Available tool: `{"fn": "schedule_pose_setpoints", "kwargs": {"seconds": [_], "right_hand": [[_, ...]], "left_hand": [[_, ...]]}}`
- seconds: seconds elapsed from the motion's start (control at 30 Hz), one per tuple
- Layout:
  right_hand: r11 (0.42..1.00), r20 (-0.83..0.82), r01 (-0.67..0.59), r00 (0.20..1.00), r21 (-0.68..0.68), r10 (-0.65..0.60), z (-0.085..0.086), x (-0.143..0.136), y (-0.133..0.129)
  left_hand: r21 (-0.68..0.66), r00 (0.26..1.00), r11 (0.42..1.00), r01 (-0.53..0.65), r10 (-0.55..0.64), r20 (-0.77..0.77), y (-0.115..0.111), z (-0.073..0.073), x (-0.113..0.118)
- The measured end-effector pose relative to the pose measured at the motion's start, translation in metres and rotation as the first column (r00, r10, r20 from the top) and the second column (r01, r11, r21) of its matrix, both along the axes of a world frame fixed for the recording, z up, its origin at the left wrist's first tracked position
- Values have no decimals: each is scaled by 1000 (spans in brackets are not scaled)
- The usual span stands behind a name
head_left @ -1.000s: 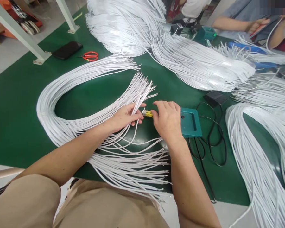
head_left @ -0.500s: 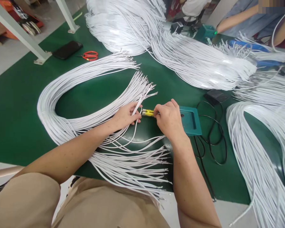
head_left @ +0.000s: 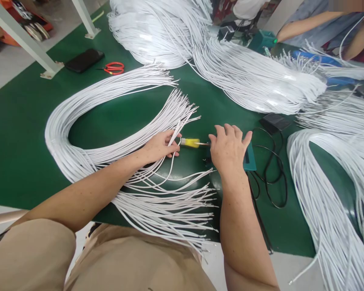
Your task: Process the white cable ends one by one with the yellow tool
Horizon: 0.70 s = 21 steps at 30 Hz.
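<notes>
My left hand (head_left: 162, 147) is closed around a white cable (head_left: 177, 128) in front of the near ends of the curved bundle. Right beside its fingertips is a yellow-handled tool (head_left: 191, 142) with a pale end and a thin metal shaft, like a small screwdriver. The shaft points toward the teal box (head_left: 250, 157). Over that box my right hand (head_left: 229, 147) lies with fingers spread, covering most of it; the thumb side is near the shaft's tip. White cables with stripped-looking ends (head_left: 197, 202) fan out below both hands.
A curved white cable bundle (head_left: 57, 125) lies left, large heaps (head_left: 255, 76) behind, another bundle (head_left: 309, 169) right. Red-handled scissors (head_left: 114, 68) and a black phone-like object (head_left: 84, 60) lie far left. A black cord (head_left: 279, 161) coils beside the box. A co-worker's arm (head_left: 306, 25) reaches in across the table.
My right hand has let go of the yellow tool, moved right and spread its fingers over the teal box. More of the tool's shaft shows. My left hand stays nearly still.
</notes>
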State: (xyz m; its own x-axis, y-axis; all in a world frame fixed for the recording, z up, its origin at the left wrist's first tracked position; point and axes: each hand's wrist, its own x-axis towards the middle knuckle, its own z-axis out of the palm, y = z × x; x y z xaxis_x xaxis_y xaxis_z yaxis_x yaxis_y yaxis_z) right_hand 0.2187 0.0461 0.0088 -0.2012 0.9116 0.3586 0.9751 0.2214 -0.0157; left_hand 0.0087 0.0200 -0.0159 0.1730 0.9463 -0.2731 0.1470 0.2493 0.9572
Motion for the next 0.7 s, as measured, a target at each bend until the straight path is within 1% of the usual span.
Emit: {"fn": "schedule_pose_setpoints", "kwargs": {"seconds": [0.07,0.13,0.17,0.2,0.23,0.27,0.3,0.33,0.37,0.4,0.43,0.47,0.53,0.57,0.63,0.7], "right_hand": [[1000,-5,-20,1000,1,20,0,-1,0],[998,-59,-63,996,13,64,5,-5,-2],[993,-110,-119,987,8,119,9,-9,-4],[979,-172,-204,965,-9,200,14,-14,-6],[948,-239,-317,924,-40,298,18,-20,-10],[892,-307,-445,862,-77,404,22,-27,-15],[809,-354,-573,789,-130,501,25,-35,-20],[713,-379,-674,721,-191,580,27,-42,-25],[633,-378,-732,677,-251,632,28,-49,-31],[585,-356,-746,665,-316,656,27,-55,-36],[565,-328,-736,674,-372,662,25,-60,-41],[566,-299,-711,696,-417,653,23,-64,-46],[587,-269,-651,747,-481,608,20,-68,-53],[582,-275,-638,758,-505,592,19,-68,-56],[524,-322,-643,750,-559,577,21,-65,-56],[467,-424,-660,744,-588,517,26,-60,-51]], "left_hand": [[-15,1000,1000,-7,8,28,1,2,-2],[-18,999,1000,-18,19,49,1,3,-4],[-17,998,1000,-24,25,62,1,4,-5],[-19,997,999,-27,28,76,1,4,-6],[-23,995,999,-28,30,90,1,5,-7],[-25,994,999,-24,26,107,1,5,-8],[-23,992,1000,-18,21,127,1,5,-9],[-20,989,1000,-14,17,149,1,5,-10],[-19,985,1000,-11,14,169,1,5,-11],[-21,983,1000,-9,13,185,1,6,-12],[-29,981,1000,-11,17,194,1,7,-13],[-44,980,999,-18,27,195,1,8,-13],[-84,979,996,-41,57,197,1,10,-14],[-99,977,994,-53,72,200,1,11,-14],[-110,977,992,-66,87,197,1,12,-15],[-92,983,993,-67,82,165,0,12,-15]]}}
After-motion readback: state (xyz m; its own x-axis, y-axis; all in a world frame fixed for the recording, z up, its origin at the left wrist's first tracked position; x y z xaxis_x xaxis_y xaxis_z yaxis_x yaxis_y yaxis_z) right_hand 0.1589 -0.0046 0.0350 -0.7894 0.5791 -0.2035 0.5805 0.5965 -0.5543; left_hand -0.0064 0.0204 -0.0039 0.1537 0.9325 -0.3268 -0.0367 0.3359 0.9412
